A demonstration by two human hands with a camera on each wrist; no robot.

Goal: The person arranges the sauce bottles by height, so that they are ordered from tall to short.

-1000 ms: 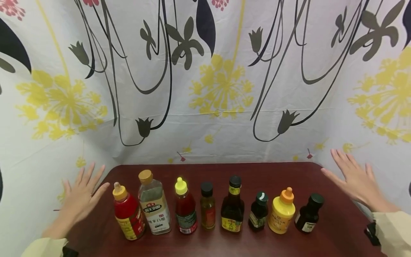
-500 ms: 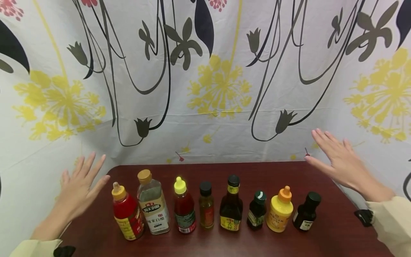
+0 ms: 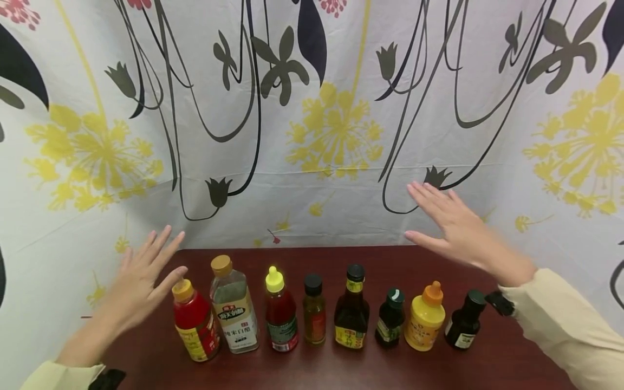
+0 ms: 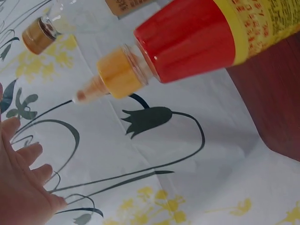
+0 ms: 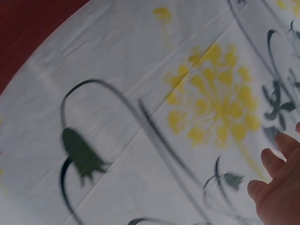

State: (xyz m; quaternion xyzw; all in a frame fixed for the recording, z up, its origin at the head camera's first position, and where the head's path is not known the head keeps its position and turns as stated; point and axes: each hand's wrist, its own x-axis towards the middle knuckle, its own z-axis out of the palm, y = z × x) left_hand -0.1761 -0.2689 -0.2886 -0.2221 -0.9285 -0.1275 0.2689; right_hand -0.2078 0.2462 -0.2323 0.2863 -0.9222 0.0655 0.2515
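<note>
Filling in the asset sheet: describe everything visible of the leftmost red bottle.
The red bottle looks like glossy plastic, with its orange-yellow cap on, a tapering nozzle and a yellow-and-red label, print too blurred to read. It stands on its base on the dark red table, leftmost in the row, beside the clear bottle. The left hand overlaps its nozzle in the head view; the left wrist view shows them apart.

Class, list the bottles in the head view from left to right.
Orange-capped red bottle, clear bottle, yellow-capped red bottle, slim black-capped bottle, tall dark bottle, small bottle with white-marked cap, yellow bottle, rightmost dark bottle.
</note>
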